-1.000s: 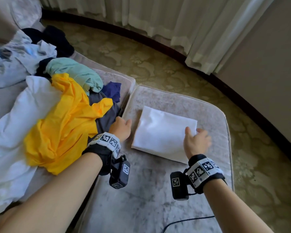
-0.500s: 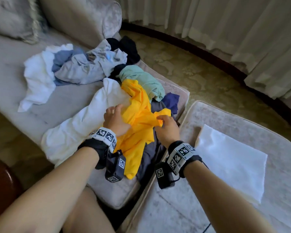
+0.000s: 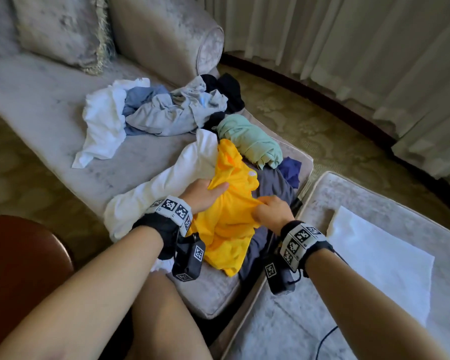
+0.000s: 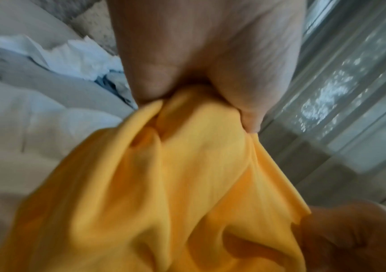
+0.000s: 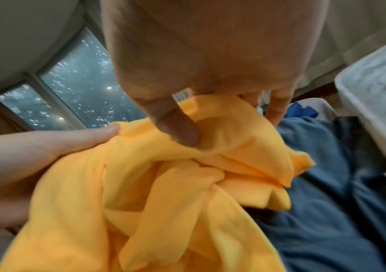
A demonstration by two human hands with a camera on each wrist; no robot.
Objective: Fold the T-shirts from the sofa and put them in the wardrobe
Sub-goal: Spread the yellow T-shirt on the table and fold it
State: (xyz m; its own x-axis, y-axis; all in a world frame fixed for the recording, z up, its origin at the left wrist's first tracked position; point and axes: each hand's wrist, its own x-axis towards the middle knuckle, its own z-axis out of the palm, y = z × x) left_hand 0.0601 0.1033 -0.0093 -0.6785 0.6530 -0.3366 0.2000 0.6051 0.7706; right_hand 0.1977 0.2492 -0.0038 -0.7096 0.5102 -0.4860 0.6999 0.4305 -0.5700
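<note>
The left hand (image 3: 202,194) grips a bunched fold of the crumpled bright yellow cotton T-shirt (image 3: 229,224), thumb and curled fingers closed round the cloth, and the right hand (image 3: 273,213) pinches another fold of it between thumb and fingers just beside. The shirt lies near the right end of the pale grey velvet sofa (image 3: 50,120) seat, on a dark grey garment (image 3: 273,185) and touching a long white garment (image 3: 166,185) on its left. Behind it sit a rolled mint-green T-shirt (image 3: 250,141) and a heap of light blue and white clothes (image 3: 153,113). A folded white T-shirt (image 3: 379,258) lies flat on the grey upholstered ottoman (image 3: 374,193) beside the sofa's right edge.
</note>
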